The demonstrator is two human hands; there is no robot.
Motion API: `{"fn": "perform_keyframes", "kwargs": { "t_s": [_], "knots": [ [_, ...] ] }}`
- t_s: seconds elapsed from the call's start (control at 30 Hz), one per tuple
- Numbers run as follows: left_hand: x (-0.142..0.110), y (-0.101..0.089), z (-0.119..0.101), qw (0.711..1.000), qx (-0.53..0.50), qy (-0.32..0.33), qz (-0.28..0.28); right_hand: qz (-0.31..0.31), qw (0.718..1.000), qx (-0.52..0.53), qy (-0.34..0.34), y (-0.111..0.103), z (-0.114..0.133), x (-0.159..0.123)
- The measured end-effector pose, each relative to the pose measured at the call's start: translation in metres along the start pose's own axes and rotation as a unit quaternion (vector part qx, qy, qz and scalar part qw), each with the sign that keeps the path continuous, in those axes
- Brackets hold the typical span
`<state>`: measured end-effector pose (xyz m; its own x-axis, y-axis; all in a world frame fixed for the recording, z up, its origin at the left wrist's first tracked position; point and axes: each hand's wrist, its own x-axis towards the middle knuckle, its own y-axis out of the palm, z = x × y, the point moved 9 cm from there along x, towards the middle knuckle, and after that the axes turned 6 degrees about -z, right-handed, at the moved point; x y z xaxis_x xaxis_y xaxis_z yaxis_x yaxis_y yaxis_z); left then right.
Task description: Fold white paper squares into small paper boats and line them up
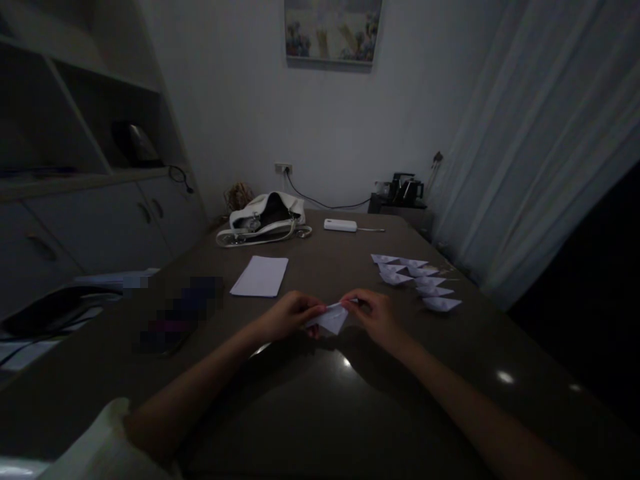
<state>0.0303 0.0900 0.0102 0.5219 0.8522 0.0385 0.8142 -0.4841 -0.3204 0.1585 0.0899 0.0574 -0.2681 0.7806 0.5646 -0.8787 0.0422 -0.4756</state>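
Note:
A small folded piece of white paper (334,320) is held above the table in front of me, one corner pointing down. My left hand (290,315) pinches its left side between thumb and fingers. At its upper right edge, my right hand (373,313) grips it with thumb and forefinger. Several folded paper boats (434,291) stand in a cluster on the right of the table. A stack of white paper sheets (261,277) lies beyond my left hand.
The dark table (320,413) has a white handbag (273,217) and a white power bank (341,225) with a short cable at its far end. A blurred-out dark object (183,317) lies on the left. A curtain (530,133) hangs at the right.

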Motion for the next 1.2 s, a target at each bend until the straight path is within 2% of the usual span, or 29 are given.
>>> {"fn": "perform_keyframes", "kwargs": {
  "t_s": [0.2,0.33,0.5,0.8,0.97,1.07,1.2],
  "knots": [
    [-0.002,-0.004,0.001,1.000,0.003,0.003,0.006,0.010,1.000,-0.007,0.019,-0.004,-0.010,0.002],
    [-0.003,-0.007,-0.006,0.999,0.029,0.025,0.005,0.010,1.000,-0.004,0.017,-0.007,-0.014,0.005],
    [-0.003,-0.015,-0.013,0.996,0.077,0.031,-0.027,-0.012,1.000,-0.021,0.019,-0.014,-0.020,0.007],
    [0.000,-0.020,-0.008,0.997,0.060,0.032,-0.040,-0.039,0.999,-0.021,0.005,-0.020,-0.010,0.007],
    [-0.003,-0.016,-0.012,0.989,0.139,0.013,-0.045,-0.013,0.999,-0.027,-0.028,-0.011,-0.001,0.004],
    [-0.003,-0.004,-0.018,0.986,0.152,0.052,-0.041,0.010,0.999,-0.019,-0.043,-0.002,0.007,0.000],
    [0.000,0.000,-0.014,0.985,0.143,0.062,-0.073,0.028,0.999,0.017,-0.017,0.007,0.006,-0.002]
  ]
}}
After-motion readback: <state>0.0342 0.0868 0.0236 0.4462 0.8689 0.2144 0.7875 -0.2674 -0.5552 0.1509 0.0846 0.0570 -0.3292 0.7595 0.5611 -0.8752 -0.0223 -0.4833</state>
